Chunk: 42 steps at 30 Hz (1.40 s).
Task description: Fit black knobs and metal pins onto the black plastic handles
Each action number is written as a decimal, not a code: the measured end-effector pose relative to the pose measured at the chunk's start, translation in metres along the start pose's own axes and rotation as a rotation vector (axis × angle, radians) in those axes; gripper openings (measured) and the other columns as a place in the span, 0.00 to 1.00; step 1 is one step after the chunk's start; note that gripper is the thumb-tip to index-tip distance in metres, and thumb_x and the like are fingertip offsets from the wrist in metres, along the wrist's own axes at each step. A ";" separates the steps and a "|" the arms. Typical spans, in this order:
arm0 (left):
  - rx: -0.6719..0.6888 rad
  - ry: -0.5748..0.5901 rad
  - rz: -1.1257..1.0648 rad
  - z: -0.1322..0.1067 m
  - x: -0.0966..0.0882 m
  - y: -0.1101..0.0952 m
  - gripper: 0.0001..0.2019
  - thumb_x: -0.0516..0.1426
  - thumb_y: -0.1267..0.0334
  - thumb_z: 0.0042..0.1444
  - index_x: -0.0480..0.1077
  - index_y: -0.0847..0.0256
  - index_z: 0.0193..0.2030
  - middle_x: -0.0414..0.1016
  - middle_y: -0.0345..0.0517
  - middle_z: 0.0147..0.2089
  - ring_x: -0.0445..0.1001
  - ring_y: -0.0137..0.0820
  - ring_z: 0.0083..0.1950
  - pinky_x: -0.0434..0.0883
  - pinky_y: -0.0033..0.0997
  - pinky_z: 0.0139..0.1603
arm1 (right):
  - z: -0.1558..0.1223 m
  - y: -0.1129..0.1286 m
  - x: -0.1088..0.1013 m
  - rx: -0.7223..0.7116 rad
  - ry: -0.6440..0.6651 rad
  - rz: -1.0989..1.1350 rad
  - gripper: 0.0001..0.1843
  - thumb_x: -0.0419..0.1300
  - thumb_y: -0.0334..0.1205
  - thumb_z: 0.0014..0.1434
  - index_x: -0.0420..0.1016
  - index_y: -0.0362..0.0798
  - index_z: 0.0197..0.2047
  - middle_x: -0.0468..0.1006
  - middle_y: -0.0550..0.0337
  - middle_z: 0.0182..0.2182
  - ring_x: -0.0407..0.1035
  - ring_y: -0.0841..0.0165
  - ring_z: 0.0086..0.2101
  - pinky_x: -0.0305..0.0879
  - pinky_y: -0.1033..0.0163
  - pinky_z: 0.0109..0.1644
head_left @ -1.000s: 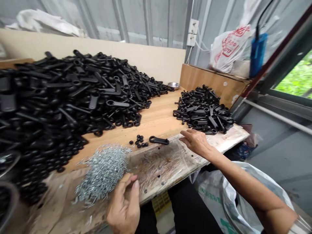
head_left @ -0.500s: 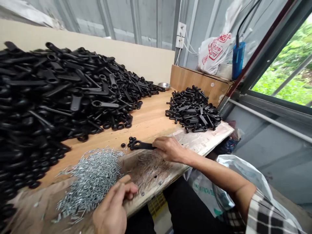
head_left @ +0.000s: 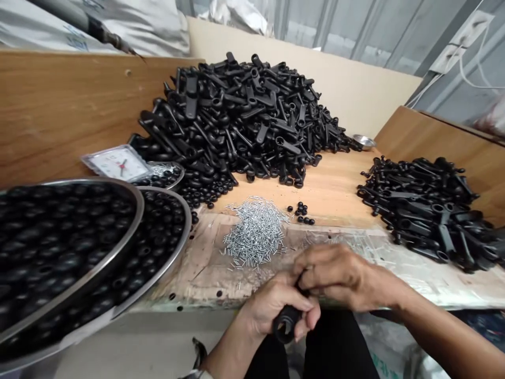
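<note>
A black crank handle (head_left: 285,324) is between my hands just over the table's front edge, its open ring end turned toward me. My left hand (head_left: 272,305) wraps round it near that ring. Above, my right hand (head_left: 343,276) has its fingers closed at the handle's other end, where they cover most of it. Whether a small part is also pinched there, I cannot tell. Just beyond my hands lies a heap of small silver pins (head_left: 256,231). A few black round knobs (head_left: 302,209) sit to the right of the pins.
A big pile of black crank handles (head_left: 244,116) rises at the back. More handles (head_left: 430,205) are heaped at right. Two large metal-rimmed bowls of black knobs (head_left: 158,237) stand at left, by a square clock (head_left: 120,163). A small metal dish (head_left: 363,141) sits behind.
The view has swung left. My right hand has brought the crank handle from the tabletop back toward me, and my left hand has moved from beside the pins to grip it.
</note>
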<state>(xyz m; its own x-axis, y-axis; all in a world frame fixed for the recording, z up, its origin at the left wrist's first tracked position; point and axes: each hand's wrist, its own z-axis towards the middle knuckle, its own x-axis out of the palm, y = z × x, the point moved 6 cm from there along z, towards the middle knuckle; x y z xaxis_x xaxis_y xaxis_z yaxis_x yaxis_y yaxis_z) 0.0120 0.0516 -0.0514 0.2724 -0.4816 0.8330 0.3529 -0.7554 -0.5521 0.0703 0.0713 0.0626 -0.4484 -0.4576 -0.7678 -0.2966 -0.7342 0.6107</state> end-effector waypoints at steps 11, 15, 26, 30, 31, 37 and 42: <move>0.401 -0.259 -0.342 -0.005 -0.016 -0.021 0.15 0.45 0.56 0.60 0.62 0.55 0.51 0.66 0.38 0.23 0.66 0.26 0.20 0.66 0.27 0.18 | 0.039 -0.145 -0.046 0.509 -0.199 -0.514 0.09 0.56 0.32 0.52 0.76 0.47 0.36 0.77 0.56 0.37 0.68 0.66 0.39 0.62 0.62 0.42; 0.398 -0.216 -0.351 -0.005 -0.014 -0.022 0.17 0.47 0.64 0.57 0.59 0.56 0.55 0.67 0.40 0.25 0.62 0.23 0.17 0.62 0.23 0.16 | 0.053 -0.151 -0.024 0.510 0.028 -0.655 0.09 0.55 0.32 0.50 0.75 0.49 0.33 0.76 0.58 0.33 0.66 0.66 0.37 0.57 0.65 0.38; 0.367 -0.257 -0.200 -0.005 -0.016 -0.019 0.15 0.52 0.71 0.47 0.66 0.64 0.45 0.67 0.40 0.24 0.63 0.22 0.18 0.60 0.22 0.16 | 0.031 -0.117 -0.036 0.551 -0.204 -0.522 0.07 0.53 0.35 0.55 0.72 0.45 0.33 0.73 0.59 0.26 0.64 0.72 0.27 0.54 0.67 0.30; 0.358 -0.314 -0.021 -0.005 -0.015 -0.019 0.04 0.53 0.69 0.48 0.67 0.67 0.32 0.65 0.40 0.23 0.62 0.22 0.18 0.59 0.23 0.17 | -0.015 -0.070 -0.027 0.462 -0.452 -0.118 0.09 0.55 0.36 0.55 0.73 0.44 0.37 0.75 0.61 0.28 0.65 0.73 0.27 0.60 0.68 0.32; 0.365 -0.335 0.037 -0.005 -0.013 -0.019 0.04 0.53 0.68 0.49 0.66 0.67 0.27 0.65 0.40 0.23 0.61 0.22 0.18 0.59 0.23 0.17 | -0.028 -0.060 -0.021 0.450 -0.508 -0.033 0.09 0.57 0.37 0.54 0.74 0.44 0.37 0.75 0.61 0.29 0.66 0.73 0.28 0.62 0.68 0.32; 0.390 -0.573 0.421 -0.012 0.015 0.006 0.12 0.54 0.67 0.52 0.64 0.65 0.44 0.65 0.36 0.23 0.60 0.21 0.18 0.58 0.23 0.21 | -0.097 -0.027 0.029 0.422 -0.804 0.392 0.10 0.65 0.38 0.47 0.77 0.45 0.35 0.77 0.59 0.30 0.71 0.70 0.32 0.66 0.67 0.36; 0.335 -0.668 0.728 -0.018 0.042 0.046 0.15 0.55 0.63 0.53 0.65 0.62 0.48 0.63 0.35 0.23 0.60 0.21 0.21 0.59 0.23 0.24 | -0.130 -0.005 0.059 0.401 -0.885 0.527 0.10 0.65 0.39 0.47 0.78 0.45 0.34 0.78 0.58 0.30 0.71 0.69 0.31 0.67 0.65 0.38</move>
<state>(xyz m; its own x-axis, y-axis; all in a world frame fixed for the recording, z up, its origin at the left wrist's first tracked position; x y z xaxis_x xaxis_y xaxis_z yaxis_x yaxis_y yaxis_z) 0.0235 -0.0112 -0.0407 0.9228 -0.3500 0.1612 0.1069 -0.1695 -0.9797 0.1551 -0.0174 -0.0107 -0.9964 -0.0275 -0.0806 -0.0706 -0.2638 0.9620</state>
